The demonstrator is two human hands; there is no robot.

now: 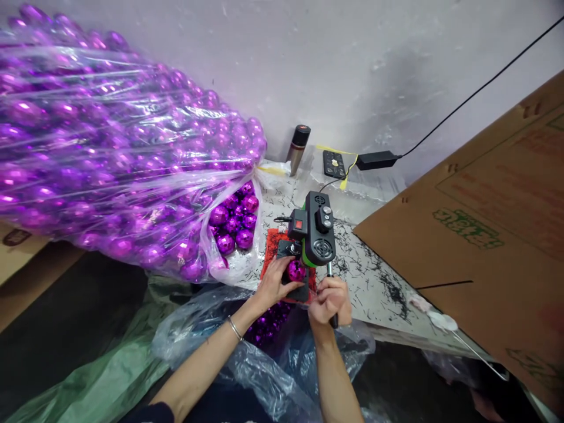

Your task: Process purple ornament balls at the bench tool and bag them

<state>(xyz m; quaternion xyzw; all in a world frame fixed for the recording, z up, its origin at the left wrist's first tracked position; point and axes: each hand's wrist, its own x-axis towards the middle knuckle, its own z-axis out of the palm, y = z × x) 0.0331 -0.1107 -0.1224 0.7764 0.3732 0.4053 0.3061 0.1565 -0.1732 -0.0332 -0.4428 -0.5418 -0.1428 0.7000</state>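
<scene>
My left hand (277,282) has its thumb and fingers closed round a shiny purple mirror-ball ornament (296,270). The ball sits at the base of a small black and green bench machine (321,226) with a red switch. Wrapped round the machine's lever handle (333,320), my right hand (330,298) is beside and below the machine's head. Under the machine lies a red mat (272,247). To the left, more purple balls (233,224) spill at the mouth of a large clear plastic bag (132,153) full of them.
Black bristle-like scraps litter the white table (365,299). At the back stand a dark-capped bottle (299,147), a power adapter (378,160) and a small black device (333,164). A big cardboard box (476,235) borders the right. Below my arms, an open plastic bag (198,329) holds purple balls.
</scene>
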